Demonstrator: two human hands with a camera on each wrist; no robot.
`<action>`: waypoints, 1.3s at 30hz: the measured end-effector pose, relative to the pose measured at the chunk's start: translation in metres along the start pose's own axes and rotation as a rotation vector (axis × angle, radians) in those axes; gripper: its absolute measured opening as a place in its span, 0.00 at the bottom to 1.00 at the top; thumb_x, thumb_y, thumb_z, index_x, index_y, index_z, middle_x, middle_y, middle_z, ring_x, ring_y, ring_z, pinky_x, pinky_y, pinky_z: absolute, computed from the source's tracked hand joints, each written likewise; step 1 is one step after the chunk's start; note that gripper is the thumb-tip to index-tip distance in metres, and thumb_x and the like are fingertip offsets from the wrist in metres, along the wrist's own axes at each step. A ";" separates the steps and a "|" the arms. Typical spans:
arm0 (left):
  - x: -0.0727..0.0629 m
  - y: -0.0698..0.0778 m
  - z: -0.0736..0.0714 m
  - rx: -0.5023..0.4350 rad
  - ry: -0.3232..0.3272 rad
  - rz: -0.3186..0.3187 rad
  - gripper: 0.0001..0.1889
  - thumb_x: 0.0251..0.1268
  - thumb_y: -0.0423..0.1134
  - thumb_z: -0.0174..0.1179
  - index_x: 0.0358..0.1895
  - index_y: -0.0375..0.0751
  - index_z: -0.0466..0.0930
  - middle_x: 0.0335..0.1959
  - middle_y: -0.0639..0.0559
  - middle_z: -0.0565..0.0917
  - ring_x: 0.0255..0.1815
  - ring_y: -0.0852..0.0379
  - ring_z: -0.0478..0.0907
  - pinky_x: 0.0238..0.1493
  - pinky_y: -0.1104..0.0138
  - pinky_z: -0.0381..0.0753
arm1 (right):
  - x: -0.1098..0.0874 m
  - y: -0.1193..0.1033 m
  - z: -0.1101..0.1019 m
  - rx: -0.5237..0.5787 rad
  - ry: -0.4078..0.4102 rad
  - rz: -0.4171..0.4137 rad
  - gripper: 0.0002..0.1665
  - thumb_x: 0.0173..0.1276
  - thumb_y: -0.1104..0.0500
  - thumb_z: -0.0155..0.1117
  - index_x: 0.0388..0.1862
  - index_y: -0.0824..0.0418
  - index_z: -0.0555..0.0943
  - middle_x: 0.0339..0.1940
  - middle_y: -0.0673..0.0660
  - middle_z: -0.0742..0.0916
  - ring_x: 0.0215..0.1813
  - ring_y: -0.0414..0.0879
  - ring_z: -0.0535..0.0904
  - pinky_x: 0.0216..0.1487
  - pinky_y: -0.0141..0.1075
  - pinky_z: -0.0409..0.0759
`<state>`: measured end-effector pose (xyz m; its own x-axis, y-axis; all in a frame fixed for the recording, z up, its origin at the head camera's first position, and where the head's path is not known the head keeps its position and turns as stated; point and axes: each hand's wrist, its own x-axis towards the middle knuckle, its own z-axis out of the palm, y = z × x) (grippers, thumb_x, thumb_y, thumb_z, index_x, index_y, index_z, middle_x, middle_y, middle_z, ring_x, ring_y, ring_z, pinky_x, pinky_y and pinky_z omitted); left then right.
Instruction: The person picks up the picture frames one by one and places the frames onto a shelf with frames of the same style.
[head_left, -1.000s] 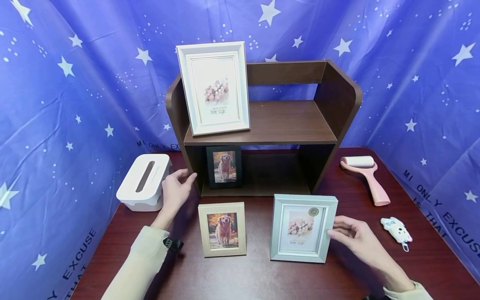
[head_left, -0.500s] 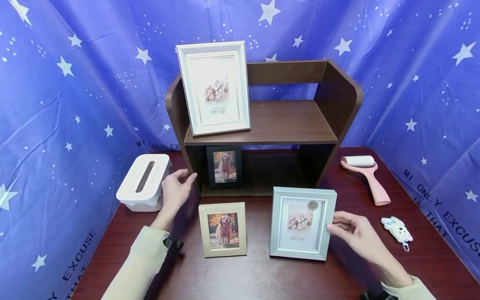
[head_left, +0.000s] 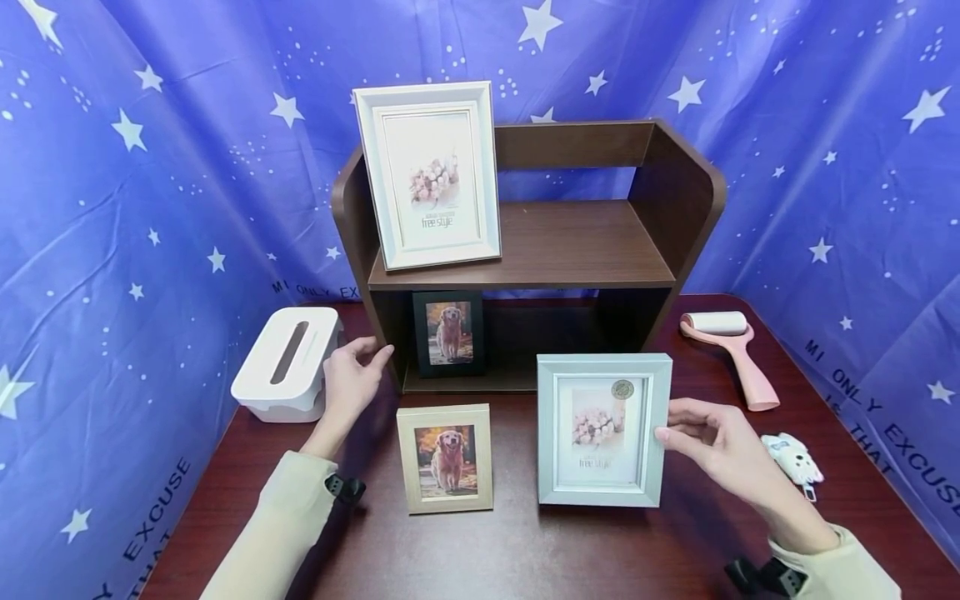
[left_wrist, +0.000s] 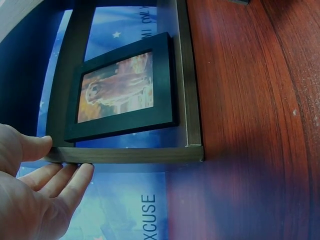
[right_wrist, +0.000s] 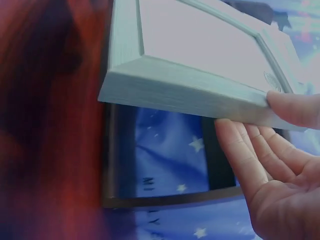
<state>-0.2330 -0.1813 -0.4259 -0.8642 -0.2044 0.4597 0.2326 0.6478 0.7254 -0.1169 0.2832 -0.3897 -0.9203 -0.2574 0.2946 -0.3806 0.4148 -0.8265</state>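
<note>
My right hand [head_left: 723, 454] pinches the right edge of a pale blue-green picture frame [head_left: 547, 433], thumb in front and fingers behind. In the right wrist view that frame [right_wrist: 165, 92] looks raised off the table. My left hand [head_left: 352, 379] grips the left side panel of a dark brown two-tier shelf [head_left: 585, 242]. The left wrist view shows its thumb and fingers on opposite sides of the panel edge [left_wrist: 125, 155]. A black picture frame [head_left: 450, 333] with a dog photo stands in the lower tier. A beige picture frame [head_left: 483, 458] with a dog photo stands in front of the shelf.
A large white picture frame [head_left: 483, 183] stands on the upper tier at left. Beside my left hand is a white tissue box [head_left: 281, 358]. A pink lint roller [head_left: 742, 362] and a small white dog-shaped item [head_left: 791, 457] lie on the table's right side.
My right hand has lifted the pale blue-green picture frame upward from the table. My left hand keeps its place on the shelf panel.
</note>
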 end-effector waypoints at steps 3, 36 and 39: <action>0.000 0.000 0.000 -0.001 -0.007 -0.015 0.15 0.58 0.41 0.68 0.42 0.33 0.85 0.37 0.42 0.86 0.37 0.46 0.81 0.38 0.55 0.74 | 0.007 -0.013 -0.005 -0.003 0.006 -0.020 0.14 0.60 0.75 0.65 0.46 0.74 0.79 0.36 0.59 0.86 0.34 0.44 0.84 0.33 0.33 0.80; 0.000 -0.002 0.000 0.013 0.007 0.011 0.14 0.58 0.42 0.68 0.41 0.34 0.85 0.35 0.44 0.86 0.28 0.50 0.79 0.33 0.57 0.74 | 0.098 -0.142 -0.086 0.174 0.100 0.023 0.13 0.64 0.70 0.64 0.48 0.68 0.82 0.37 0.59 0.88 0.33 0.50 0.86 0.40 0.32 0.79; 0.000 -0.002 0.002 0.010 0.005 0.015 0.14 0.58 0.42 0.68 0.41 0.34 0.85 0.34 0.44 0.86 0.30 0.49 0.80 0.34 0.57 0.75 | 0.109 -0.146 -0.092 0.337 0.100 0.006 0.12 0.62 0.72 0.64 0.45 0.70 0.83 0.36 0.62 0.87 0.32 0.52 0.86 0.39 0.35 0.80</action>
<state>-0.2344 -0.1818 -0.4284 -0.8582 -0.1986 0.4734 0.2409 0.6585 0.7130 -0.1701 0.2745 -0.1927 -0.9331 -0.1624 0.3209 -0.3392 0.1003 -0.9354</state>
